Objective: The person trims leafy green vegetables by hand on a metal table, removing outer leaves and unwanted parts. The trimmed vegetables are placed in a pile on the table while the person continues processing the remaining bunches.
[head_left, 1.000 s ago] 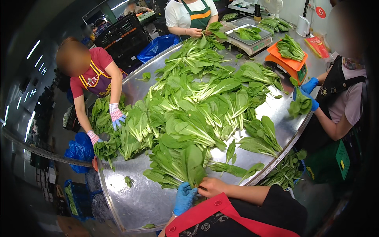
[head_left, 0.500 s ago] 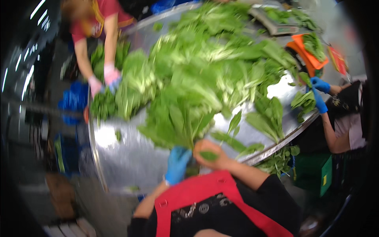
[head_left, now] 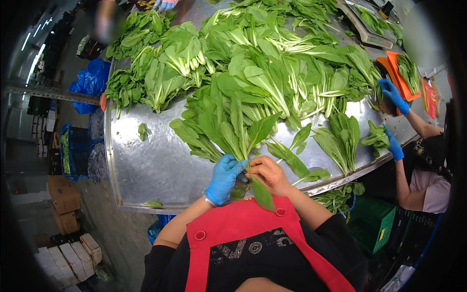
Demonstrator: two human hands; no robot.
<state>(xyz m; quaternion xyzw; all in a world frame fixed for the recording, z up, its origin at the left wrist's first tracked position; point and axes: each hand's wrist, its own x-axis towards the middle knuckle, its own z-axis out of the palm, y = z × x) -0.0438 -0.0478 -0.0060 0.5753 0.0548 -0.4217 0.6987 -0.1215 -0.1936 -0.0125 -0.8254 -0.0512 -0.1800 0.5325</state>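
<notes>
Head view shows a bunch [head_left: 228,131] at the 6 o'clock edge of the desk [head_left: 146,170], left grip [head_left: 222,182] clamped on its stems [head_left: 239,155], right grip [head_left: 270,175] pinching a leaf [head_left: 263,195], bunch judged light, soft, bruisable, best held low.

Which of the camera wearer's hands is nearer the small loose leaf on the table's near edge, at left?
Left. The blue-gloved left hand is right of the small leaf; the bare right hand is farther right.
</notes>
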